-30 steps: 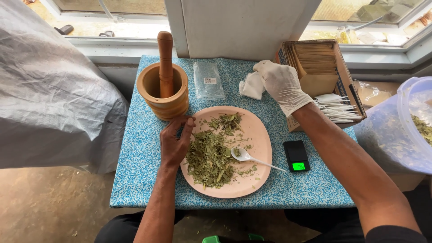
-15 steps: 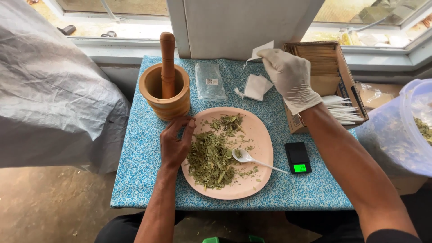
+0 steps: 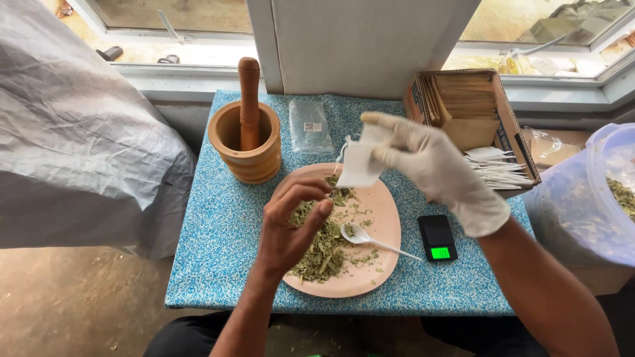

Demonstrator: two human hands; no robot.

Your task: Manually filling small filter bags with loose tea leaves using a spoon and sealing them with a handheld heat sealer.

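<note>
My bare left hand (image 3: 289, 225) hovers over a pink plate (image 3: 389, 218) of dried green leaves (image 3: 324, 251), its fingers curled in a pinch on some of the leaves. Wearing a white glove, my right hand (image 3: 436, 168) holds a small white paper bag (image 3: 359, 164) with a string above the plate's far edge. On the plate beside the leaves lies a white plastic spoon (image 3: 370, 239).
A wooden mortar (image 3: 245, 144) with a pestle (image 3: 249, 102) stands at the back left of the blue speckled table (image 3: 218, 244). A clear packet (image 3: 311, 125), a cardboard box of paper bags (image 3: 471, 112), a small black scale (image 3: 436, 238) and a plastic bag of leaves (image 3: 595, 198) are nearby.
My right hand has lifted a white bag from the table near the box and brought it left over the plate. My left hand has closed its fingers on leaves.
</note>
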